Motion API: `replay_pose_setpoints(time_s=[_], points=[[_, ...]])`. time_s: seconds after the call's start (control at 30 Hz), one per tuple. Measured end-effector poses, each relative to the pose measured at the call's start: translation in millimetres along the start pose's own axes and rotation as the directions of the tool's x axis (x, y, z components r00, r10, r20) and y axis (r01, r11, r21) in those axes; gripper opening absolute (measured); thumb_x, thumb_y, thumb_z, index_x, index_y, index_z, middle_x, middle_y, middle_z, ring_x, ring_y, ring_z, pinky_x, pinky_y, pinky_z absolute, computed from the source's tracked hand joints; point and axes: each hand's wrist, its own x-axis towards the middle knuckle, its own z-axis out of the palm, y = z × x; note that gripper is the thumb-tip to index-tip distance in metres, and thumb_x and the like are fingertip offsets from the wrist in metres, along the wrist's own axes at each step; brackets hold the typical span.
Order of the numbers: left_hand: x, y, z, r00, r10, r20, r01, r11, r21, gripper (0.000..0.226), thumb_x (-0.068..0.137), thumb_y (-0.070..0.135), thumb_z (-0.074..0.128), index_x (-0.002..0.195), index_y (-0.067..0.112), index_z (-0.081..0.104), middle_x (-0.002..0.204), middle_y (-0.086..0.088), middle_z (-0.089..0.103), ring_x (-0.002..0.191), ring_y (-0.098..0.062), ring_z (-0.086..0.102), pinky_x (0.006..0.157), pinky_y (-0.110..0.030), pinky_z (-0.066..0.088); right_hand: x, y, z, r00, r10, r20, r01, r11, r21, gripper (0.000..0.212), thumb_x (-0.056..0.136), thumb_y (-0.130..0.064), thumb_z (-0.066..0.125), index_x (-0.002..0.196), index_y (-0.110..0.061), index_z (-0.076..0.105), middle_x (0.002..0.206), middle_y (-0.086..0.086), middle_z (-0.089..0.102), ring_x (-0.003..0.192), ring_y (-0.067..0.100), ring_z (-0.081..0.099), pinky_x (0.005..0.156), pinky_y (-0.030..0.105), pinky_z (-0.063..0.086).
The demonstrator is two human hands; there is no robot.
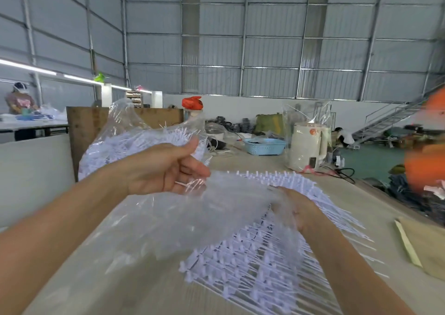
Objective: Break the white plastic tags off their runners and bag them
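While the left hand [166, 167] pinches the clear bag [149, 218] open, the right hand [298, 208] grips white tags [240, 254] above the table [337, 194]. Best to slide them in slowly.

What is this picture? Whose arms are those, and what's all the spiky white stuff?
The camera sits on a person's head, so you see their own arms reaching out over a table. The left hand grips a clear bag with loose white tags inside. The right hand reaches under clear plastic and holds a stack of tags on runners, like little combs waiting to be snapped apart. Farther back stand a blue basket and a white kettle.
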Motion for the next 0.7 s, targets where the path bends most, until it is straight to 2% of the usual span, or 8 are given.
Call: replay_pose_setpoints(time_s=[0.1,0.17,0.23,0.3,0.4,0.57,0.63,0.7], points=[[6,-3,11,0.958,0.112,-0.265,0.043,0.855,0.517,0.021,0.08,0.02,0.074,0.067,0.004,0.075,0.066,-0.014,0.071,0.06,-0.022,0.066,0.069,-0.035,0.059,-11,0,4,0.979,-0.156,-0.133,0.142,0.984,-0.11,0.035,0.088,-0.019,0.065,0.113,0.005,0.059,0.102,0.016,0.065,0.077,0.026,0.058,0.074,0.039,0.054],[8,-9,17,0.947,0.176,-0.268,0.054,0.737,0.674,0.013,0.078,0.004,0.075,0.091,0.002,0.073,0.075,-0.014,0.07,0.058,-0.018,0.064,0.067,-0.033,0.058,-27,-7,11,0.791,-0.542,-0.284,0.424,0.82,-0.385,0.022,0.09,-0.02,0.061,0.108,-0.007,0.06,0.107,0.008,0.062,0.09,0.019,0.059,0.08,0.032,0.049],[11,-13,24,0.95,0.203,-0.238,0.032,0.694,0.719,0.031,0.082,-0.005,0.065,0.111,0.005,0.065,0.089,-0.004,0.06,0.059,-0.012,0.061,0.06,-0.028,0.057,-60,-18,24,0.527,-0.83,-0.181,0.769,0.557,-0.314,0.013,0.09,-0.009,0.058,0.089,-0.022,0.06,0.089,-0.004,0.064,0.085,0.005,0.061,0.073,0.022,0.052],[12,-10,33,0.938,0.286,-0.194,-0.048,0.664,0.746,0.038,0.087,-0.008,0.052,0.119,0.012,0.056,0.097,0.003,0.046,0.059,-0.009,0.057,0.054,-0.025,0.052,-88,-21,43,0.407,-0.901,0.149,0.91,0.385,-0.157,0.025,0.083,0.001,0.055,0.078,-0.022,0.063,0.075,-0.005,0.067,0.073,0.008,0.065,0.069,0.022,0.055],[7,6,47,0.924,0.368,-0.107,-0.254,0.796,0.549,0.043,0.09,-0.015,0.038,0.106,0.019,0.057,0.096,0.003,0.045,0.044,-0.001,0.048,0.039,-0.014,0.037,-90,-10,76,0.447,-0.721,0.53,0.887,0.279,-0.368,0.027,0.079,-0.002,0.047,0.082,-0.012,0.071,0.084,-0.002,0.072,0.076,0.013,0.065,0.068,0.013,0.046],[-7,49,52,0.88,0.458,-0.122,-0.471,0.876,-0.108,0.057,0.083,-0.025,0.033,0.072,0.015,0.072,0.072,0.001,0.056,0.032,-0.001,0.033,0.031,-0.008,0.021,-52,25,112,0.709,-0.311,0.633,0.691,0.123,-0.713,0.068,0.087,-0.044,0.061,0.139,-0.007,0.036,0.129,0.016,0.052,0.121,0.03,0.048,0.096,0.03,0.038],[-6,71,27,0.803,0.519,-0.292,-0.565,0.82,-0.095,0.054,0.083,-0.024,0.034,0.071,0.015,0.069,0.067,0.002,0.055,0.031,0.0,0.036,0.03,-0.009,0.023,-49,37,117,0.759,-0.149,0.634,0.635,-0.045,-0.771,0.091,0.077,-0.053,0.068,0.145,-0.016,0.02,0.137,0.015,0.045,0.126,0.033,0.042,0.104,0.047,0.03],[-2,89,-11,0.608,0.65,-0.455,-0.579,0.756,0.306,0.044,0.087,-0.018,0.037,0.08,0.016,0.065,0.066,0.008,0.055,0.035,0.001,0.042,0.033,-0.01,0.03,-53,43,120,0.715,-0.097,0.692,0.665,-0.211,-0.717,0.085,0.075,-0.046,0.073,0.141,-0.015,0.03,0.13,0.015,0.052,0.122,0.034,0.046,0.102,0.049,0.028]])
